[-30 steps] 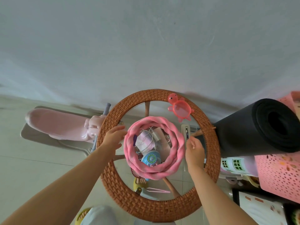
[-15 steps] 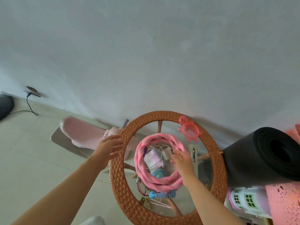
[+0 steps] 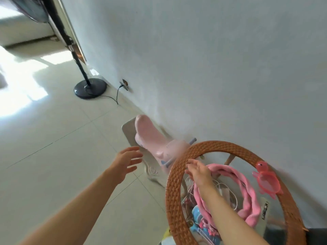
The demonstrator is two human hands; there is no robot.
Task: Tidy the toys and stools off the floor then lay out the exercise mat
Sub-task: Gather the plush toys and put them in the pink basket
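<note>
Single head-worn wide-angle view, tilted, looking forward and down, close over wicker table (image 3: 175, 188), floor (image 3: 53, 156) and wall (image 3: 212, 68) beyond

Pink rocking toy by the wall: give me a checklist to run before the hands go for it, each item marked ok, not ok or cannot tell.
1. Left hand free: ok, fingers spread, nothing held.
2. Right hand free: ok, open above the wicker table rim, nothing held.
3. Pink rocking toy in view: ok, on the floor against the wall.
4. Path from left hand to toy: ok, only bare tile between.
5. Toy clear of the table: cannot tell, the rim overlaps its near end.
6. Fan cord away from the toy: ok, it lies farther along the wall.
</note>
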